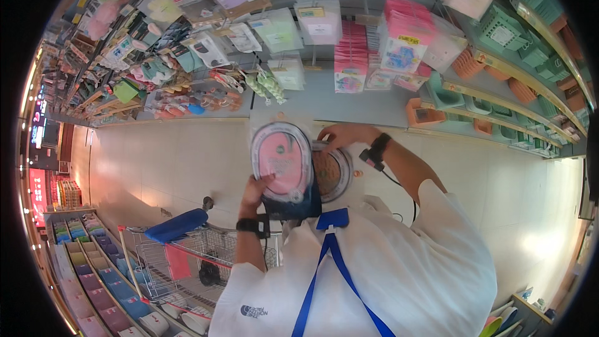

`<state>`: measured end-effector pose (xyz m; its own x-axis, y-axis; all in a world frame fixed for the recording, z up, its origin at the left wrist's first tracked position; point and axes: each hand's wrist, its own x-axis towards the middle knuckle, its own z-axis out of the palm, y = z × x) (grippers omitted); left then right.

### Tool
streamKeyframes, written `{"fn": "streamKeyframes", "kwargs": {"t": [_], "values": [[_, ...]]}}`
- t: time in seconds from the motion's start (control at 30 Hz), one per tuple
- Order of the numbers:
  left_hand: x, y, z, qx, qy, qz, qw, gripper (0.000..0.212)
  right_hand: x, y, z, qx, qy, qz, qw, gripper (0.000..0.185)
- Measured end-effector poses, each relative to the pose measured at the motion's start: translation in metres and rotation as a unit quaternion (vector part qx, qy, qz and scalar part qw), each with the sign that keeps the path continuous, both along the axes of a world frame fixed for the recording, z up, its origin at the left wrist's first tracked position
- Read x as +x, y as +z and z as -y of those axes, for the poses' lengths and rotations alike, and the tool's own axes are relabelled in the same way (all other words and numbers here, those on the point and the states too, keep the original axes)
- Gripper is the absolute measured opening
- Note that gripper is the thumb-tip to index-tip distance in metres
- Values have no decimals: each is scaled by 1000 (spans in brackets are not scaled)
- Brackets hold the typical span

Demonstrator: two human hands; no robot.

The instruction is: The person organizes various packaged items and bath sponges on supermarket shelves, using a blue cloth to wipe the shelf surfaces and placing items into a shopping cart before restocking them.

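Note:
My left hand [255, 191] grips a flat package with a pink oval front [281, 161] and a dark lower part, its thumb lying over the printed face. Overlapping its right side is a second flat package, round and brown with a grey ring [334, 173]. The fingers of my right hand [350, 135] pinch the upper edge of this brown package; their tips are partly hidden and slightly blurred. Both packages bear writing and are held in front of my chest, above the pale floor.
A wire shopping cart [210, 245] with a blue handle part [178, 225] stands at my left. Ahead, hooks carry packaged goods [407, 37]. Green and orange plastic baskets [503, 28] fill shelves at the right. Stacked bins [110, 281] line a shelf at lower left.

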<state>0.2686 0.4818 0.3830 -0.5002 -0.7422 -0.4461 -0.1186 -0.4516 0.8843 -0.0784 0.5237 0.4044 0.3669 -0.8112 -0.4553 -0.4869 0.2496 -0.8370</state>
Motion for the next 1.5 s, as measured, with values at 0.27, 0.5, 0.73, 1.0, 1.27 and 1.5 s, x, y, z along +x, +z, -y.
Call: {"fn": "streamKeyframes", "kwargs": {"t": [0.27, 0.5, 0.73, 1.0, 1.27, 1.5], "values": [[-57, 30, 23, 32, 73, -99, 992, 39, -68, -31, -63, 108, -287, 344, 887, 51], [-80, 3, 12, 1, 149, -142, 979, 43, -35, -18, -43, -194, -343, 221, 892, 43], [-68, -11, 34, 51, 64, -174, 981, 48, -41, -50, -9, -278, -351, 221, 866, 49], [-40, -32, 84, 91, -4, -167, 982, 53, 3, -26, 59, -120, -440, 285, 843, 44], [-27, -46, 150, 87, 88, -225, 966, 52, 31, 13, 110, -50, -530, 244, 811, 40], [-35, -51, 187, 72, 18, -233, 970, 51, 38, -13, 129, -29, -556, 353, 752, 39]]}}
